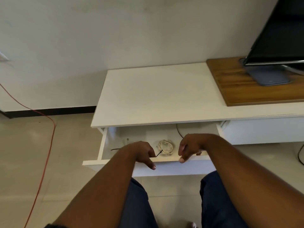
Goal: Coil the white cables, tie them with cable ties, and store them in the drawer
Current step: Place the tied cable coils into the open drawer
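Drawer (172,169) is standing pulled out from under the white cabinet top (156,96), and the coiled white cable (166,148) is lying inside it, near the middle of its floor and close behind its front panel. A black cable tie (159,153) is binding the coil on its left side, its tail sticking out toward the drawer front. The left hand (141,152) is hanging over the drawer's front edge with fingers drooping, one finger pointing down across the panel; the tie's tail is reaching this hand, and whether the fingers are pinching it cannot be told. The right hand (189,147) is hovering right of the coil, fingers loose and holding nothing, fingertips touching the drawer's front rim. A thin black cable (179,132) is trailing into the back of the drawer.
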